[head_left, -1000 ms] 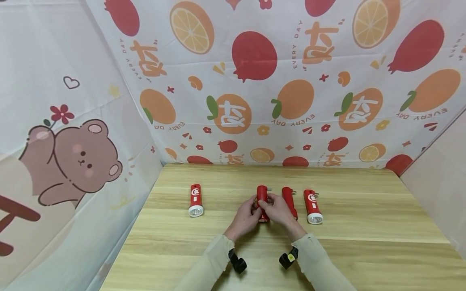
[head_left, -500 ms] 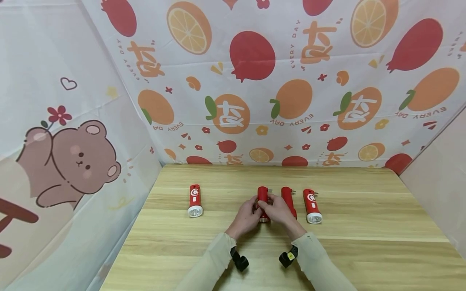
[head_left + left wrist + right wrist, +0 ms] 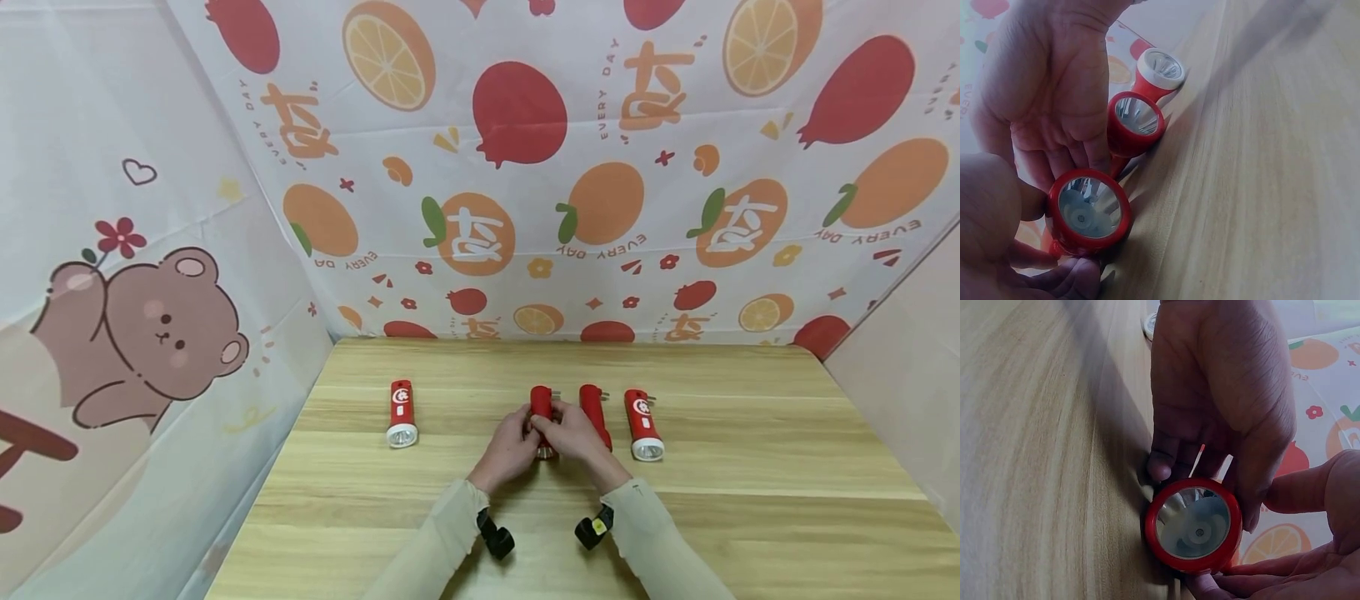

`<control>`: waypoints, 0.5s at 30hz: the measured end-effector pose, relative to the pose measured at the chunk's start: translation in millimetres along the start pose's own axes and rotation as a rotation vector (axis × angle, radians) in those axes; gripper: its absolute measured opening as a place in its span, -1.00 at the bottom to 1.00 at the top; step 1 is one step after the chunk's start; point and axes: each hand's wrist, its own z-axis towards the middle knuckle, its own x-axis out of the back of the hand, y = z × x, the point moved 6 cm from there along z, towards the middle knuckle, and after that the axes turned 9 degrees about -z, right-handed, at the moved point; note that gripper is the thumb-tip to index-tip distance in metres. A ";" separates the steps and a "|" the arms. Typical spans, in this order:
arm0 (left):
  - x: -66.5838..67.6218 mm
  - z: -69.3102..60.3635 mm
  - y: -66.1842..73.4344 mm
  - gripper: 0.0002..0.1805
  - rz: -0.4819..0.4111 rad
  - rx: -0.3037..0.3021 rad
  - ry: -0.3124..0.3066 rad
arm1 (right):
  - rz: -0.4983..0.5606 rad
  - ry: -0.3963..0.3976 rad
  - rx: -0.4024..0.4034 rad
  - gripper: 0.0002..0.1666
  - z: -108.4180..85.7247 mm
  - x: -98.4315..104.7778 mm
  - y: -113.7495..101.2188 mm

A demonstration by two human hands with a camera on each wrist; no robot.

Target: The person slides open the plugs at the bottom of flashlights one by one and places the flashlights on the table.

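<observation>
A red flashlight (image 3: 542,402) lies mid-table, lens toward me, with both hands around it. My left hand (image 3: 510,448) grips its left side, fingers curled against the body. From the right, my right hand (image 3: 576,433) holds it, thumb on top. In the left wrist view the flashlight's red-rimmed lens (image 3: 1088,209) looks unlit; the right wrist view also shows this lens (image 3: 1194,528) close to the wood. Metal prongs stick out to the right near its far end. Its middle is partly covered by the fingers.
Right of the hands lie another all-red flashlight (image 3: 592,408) and a red flashlight with a white head (image 3: 643,423). A matching white-headed flashlight (image 3: 402,412) lies at the left. Behind the wooden table (image 3: 465,367) hangs a fruit-print cloth (image 3: 525,183).
The held flashlight and both hands have shifted very slightly within the view, as has the whole scene. The grip looks the same, and the other flashlights stay in place.
</observation>
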 end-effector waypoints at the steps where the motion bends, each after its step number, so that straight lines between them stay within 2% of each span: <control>1: 0.1 0.4 -0.3 -0.53 0.002 0.001 0.003 | -0.007 0.001 0.003 -0.54 0.1 0.4 -0.4; 6: 0.3 1.3 -0.4 -0.57 0.014 0.001 0.018 | -0.002 0.000 -0.002 -0.57 -0.5 0.7 -1.3; 15: 0.3 2.1 -1.8 -0.51 0.041 0.021 0.061 | 0.024 -0.004 -0.007 -0.56 1.1 -2.0 1.6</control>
